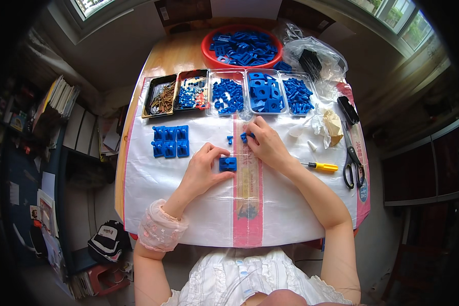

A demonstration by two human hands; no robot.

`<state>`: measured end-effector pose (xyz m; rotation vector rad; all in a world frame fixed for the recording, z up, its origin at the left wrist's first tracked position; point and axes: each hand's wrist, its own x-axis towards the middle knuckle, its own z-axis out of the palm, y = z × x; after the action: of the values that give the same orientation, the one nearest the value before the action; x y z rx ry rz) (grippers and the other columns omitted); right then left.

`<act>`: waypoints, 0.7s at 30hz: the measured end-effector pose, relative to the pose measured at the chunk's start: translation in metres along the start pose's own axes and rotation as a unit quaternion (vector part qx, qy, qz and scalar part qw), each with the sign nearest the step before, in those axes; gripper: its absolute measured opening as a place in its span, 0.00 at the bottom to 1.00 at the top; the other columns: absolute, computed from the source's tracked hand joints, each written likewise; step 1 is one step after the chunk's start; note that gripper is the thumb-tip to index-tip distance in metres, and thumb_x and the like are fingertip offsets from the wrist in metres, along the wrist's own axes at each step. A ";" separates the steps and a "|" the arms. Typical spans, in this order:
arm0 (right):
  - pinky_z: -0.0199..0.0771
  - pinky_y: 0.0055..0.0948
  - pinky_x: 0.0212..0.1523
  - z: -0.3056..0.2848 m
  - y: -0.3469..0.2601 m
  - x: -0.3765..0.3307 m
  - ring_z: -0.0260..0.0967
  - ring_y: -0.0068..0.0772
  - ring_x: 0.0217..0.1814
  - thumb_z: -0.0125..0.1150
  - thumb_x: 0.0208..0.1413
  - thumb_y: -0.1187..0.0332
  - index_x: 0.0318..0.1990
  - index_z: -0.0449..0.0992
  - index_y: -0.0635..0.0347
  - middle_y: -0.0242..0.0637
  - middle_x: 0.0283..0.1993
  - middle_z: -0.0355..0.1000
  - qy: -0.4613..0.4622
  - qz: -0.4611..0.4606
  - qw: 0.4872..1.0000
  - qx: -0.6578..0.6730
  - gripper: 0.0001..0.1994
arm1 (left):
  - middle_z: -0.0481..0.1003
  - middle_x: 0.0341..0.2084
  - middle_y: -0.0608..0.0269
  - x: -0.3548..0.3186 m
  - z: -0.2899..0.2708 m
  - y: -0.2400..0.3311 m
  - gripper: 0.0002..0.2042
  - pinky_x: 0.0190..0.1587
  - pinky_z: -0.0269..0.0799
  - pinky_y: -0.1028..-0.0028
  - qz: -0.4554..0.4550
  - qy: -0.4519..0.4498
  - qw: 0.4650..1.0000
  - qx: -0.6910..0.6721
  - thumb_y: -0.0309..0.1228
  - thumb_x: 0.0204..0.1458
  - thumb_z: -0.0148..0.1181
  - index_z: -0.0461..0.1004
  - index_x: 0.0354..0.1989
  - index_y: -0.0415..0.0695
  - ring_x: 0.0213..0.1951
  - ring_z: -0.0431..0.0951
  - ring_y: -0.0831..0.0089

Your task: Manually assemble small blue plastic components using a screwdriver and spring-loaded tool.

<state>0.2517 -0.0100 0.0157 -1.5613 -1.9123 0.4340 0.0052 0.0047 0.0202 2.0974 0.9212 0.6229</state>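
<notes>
My left hand [203, 167] rests on the covered table, thumb and forefinger closed about a small square blue plastic block [228, 164]. Farther up and to the right, my right hand [266, 144] pinches a small blue plastic piece [245, 137]; the fingers hide part of it. Between the two hands and a little farther off lies another small blue piece [230, 139]. To the left, several blue assembled blocks [170, 141] sit together in two rows.
Behind my hands stand a tray of brown screws [162, 97], a tray of small metal parts [191, 95] and clear trays of blue parts [266, 93]. A red basin [206, 53] is farther back. A yellow screwdriver [325, 167] and black scissors [352, 163] lie at the right.
</notes>
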 end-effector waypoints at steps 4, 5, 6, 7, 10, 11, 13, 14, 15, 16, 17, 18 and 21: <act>0.76 0.47 0.48 -0.001 -0.004 0.001 0.74 0.56 0.47 0.60 0.58 0.76 0.47 0.75 0.64 0.47 0.47 0.69 -0.001 -0.001 1.000 -0.004 0.10 | 0.73 0.37 0.62 -0.001 0.000 -0.001 0.25 0.39 0.74 0.69 0.002 0.004 1.000 0.001 0.35 0.40 0.83 0.80 0.48 0.44 0.33 0.74 0.69; 0.76 0.47 0.48 -0.001 -0.004 0.000 0.74 0.56 0.47 0.60 0.58 0.76 0.47 0.75 0.64 0.47 0.47 0.69 -0.003 0.002 1.000 -0.005 0.10 | 0.73 0.37 0.62 -0.001 0.000 -0.001 0.25 0.40 0.74 0.69 0.002 0.004 1.000 -0.002 0.35 0.40 0.83 0.80 0.48 0.44 0.33 0.74 0.69; 0.76 0.47 0.48 -0.001 -0.003 0.000 0.74 0.56 0.47 0.60 0.58 0.76 0.47 0.75 0.64 0.47 0.47 0.69 -0.004 0.003 1.000 -0.003 0.10 | 0.72 0.37 0.63 -0.001 0.001 -0.002 0.25 0.39 0.73 0.70 0.005 0.005 1.000 -0.005 0.35 0.40 0.82 0.81 0.49 0.44 0.33 0.72 0.70; 0.76 0.47 0.48 -0.001 -0.002 0.000 0.74 0.56 0.47 0.60 0.58 0.76 0.47 0.75 0.64 0.47 0.47 0.69 -0.003 0.003 1.000 0.000 0.10 | 0.72 0.37 0.64 0.000 0.001 -0.003 0.25 0.38 0.72 0.71 0.008 0.006 1.000 -0.008 0.34 0.40 0.82 0.81 0.49 0.45 0.32 0.71 0.72; 0.76 0.47 0.48 0.000 -0.003 0.000 0.74 0.56 0.47 0.60 0.58 0.76 0.47 0.74 0.64 0.47 0.47 0.69 -0.001 0.001 1.000 -0.002 0.10 | 0.71 0.37 0.66 -0.001 0.002 -0.004 0.25 0.38 0.71 0.73 0.012 0.008 1.000 -0.009 0.33 0.40 0.82 0.81 0.50 0.45 0.32 0.70 0.74; 0.76 0.47 0.48 0.000 -0.003 0.001 0.74 0.56 0.47 0.60 0.58 0.76 0.47 0.74 0.64 0.47 0.47 0.69 0.000 -0.002 1.000 -0.005 0.10 | 0.71 0.36 0.66 -0.001 0.001 -0.004 0.25 0.38 0.71 0.73 0.013 0.010 1.000 -0.008 0.33 0.41 0.82 0.81 0.50 0.45 0.32 0.70 0.74; 0.76 0.45 0.46 0.001 -0.001 0.001 0.75 0.53 0.45 0.61 0.58 0.76 0.46 0.74 0.64 0.46 0.47 0.68 0.006 -0.011 1.000 -0.013 0.09 | 0.72 0.37 0.65 -0.001 0.002 -0.005 0.25 0.38 0.71 0.73 0.016 0.011 1.000 -0.011 0.33 0.41 0.82 0.81 0.50 0.45 0.32 0.70 0.74; 0.76 0.44 0.45 0.002 0.000 0.001 0.75 0.51 0.44 0.62 0.59 0.76 0.46 0.74 0.64 0.45 0.47 0.68 0.009 -0.015 1.000 -0.017 0.09 | 0.72 0.37 0.65 -0.001 0.002 -0.006 0.25 0.38 0.71 0.73 0.017 0.011 1.000 -0.014 0.33 0.41 0.82 0.81 0.50 0.45 0.32 0.70 0.74; 0.76 0.45 0.45 0.002 0.000 0.002 0.74 0.53 0.44 0.61 0.58 0.76 0.46 0.74 0.63 0.45 0.47 0.68 0.006 -0.013 1.000 -0.014 0.09 | 0.72 0.37 0.65 0.000 0.001 -0.006 0.25 0.38 0.71 0.73 0.015 0.010 1.000 -0.013 0.33 0.40 0.82 0.81 0.50 0.45 0.32 0.70 0.74; 0.76 0.46 0.46 0.001 -0.001 0.002 0.74 0.54 0.45 0.61 0.58 0.76 0.47 0.74 0.63 0.46 0.47 0.68 0.002 -0.011 1.000 -0.010 0.10 | 0.72 0.37 0.65 0.000 0.000 -0.004 0.25 0.38 0.71 0.73 0.012 0.008 1.000 -0.012 0.33 0.40 0.82 0.81 0.50 0.45 0.32 0.70 0.74; 0.76 0.47 0.47 0.001 -0.001 0.003 0.74 0.55 0.46 0.61 0.58 0.76 0.47 0.73 0.63 0.46 0.47 0.68 -0.002 -0.009 1.000 -0.007 0.10 | 0.72 0.37 0.65 0.000 0.000 -0.004 0.25 0.38 0.71 0.73 0.009 0.006 1.000 -0.011 0.33 0.40 0.82 0.81 0.50 0.45 0.32 0.70 0.73; 0.76 0.47 0.47 0.002 0.000 0.002 0.74 0.55 0.46 0.61 0.58 0.76 0.47 0.73 0.63 0.46 0.47 0.68 -0.003 -0.010 1.000 -0.010 0.10 | 0.72 0.38 0.65 0.000 0.001 -0.005 0.25 0.38 0.71 0.73 0.011 0.006 1.000 -0.013 0.33 0.40 0.82 0.81 0.50 0.45 0.33 0.70 0.73; 0.76 0.47 0.47 0.002 0.000 0.000 0.74 0.55 0.46 0.61 0.57 0.76 0.47 0.73 0.63 0.46 0.47 0.68 -0.003 -0.011 1.000 -0.016 0.10 | 0.73 0.38 0.64 -0.002 0.002 -0.006 0.26 0.38 0.71 0.72 0.015 0.010 1.000 -0.016 0.33 0.40 0.82 0.81 0.50 0.44 0.33 0.70 0.73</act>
<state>0.2500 -0.0095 0.0145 -1.5586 -1.9477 0.4011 0.0029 0.0048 0.0138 2.0830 0.8871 0.6716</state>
